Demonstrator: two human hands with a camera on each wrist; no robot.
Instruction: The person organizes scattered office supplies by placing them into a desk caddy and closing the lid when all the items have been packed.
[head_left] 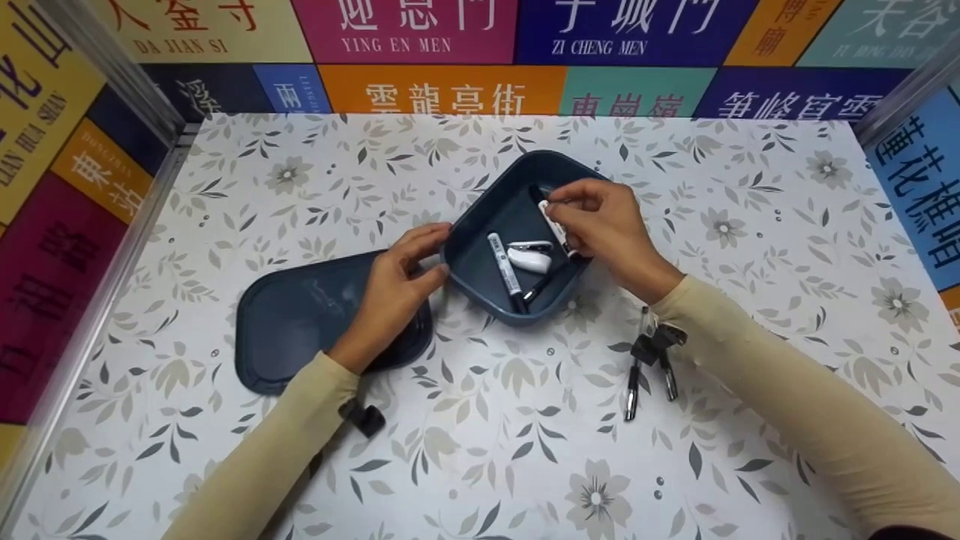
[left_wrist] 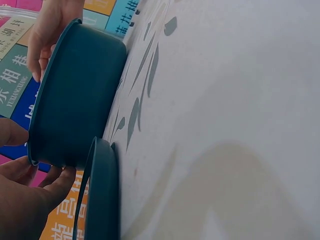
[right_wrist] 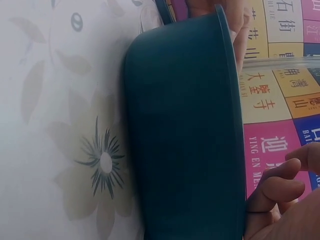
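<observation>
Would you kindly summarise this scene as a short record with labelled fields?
Container: dark blue, uncovered, on floral tabletop
Lid: dark blue, left of container
Contents: white marker, second white marker, probable white stapler, partly hidden black pen
Left hand: touching container's outside
Right hand: at second white marker; grip unclear
Loose: pens, container's lower right

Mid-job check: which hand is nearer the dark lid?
Left. The left hand is above the right end of the lid; the right hand is farther away, over the right side of the box.
</observation>
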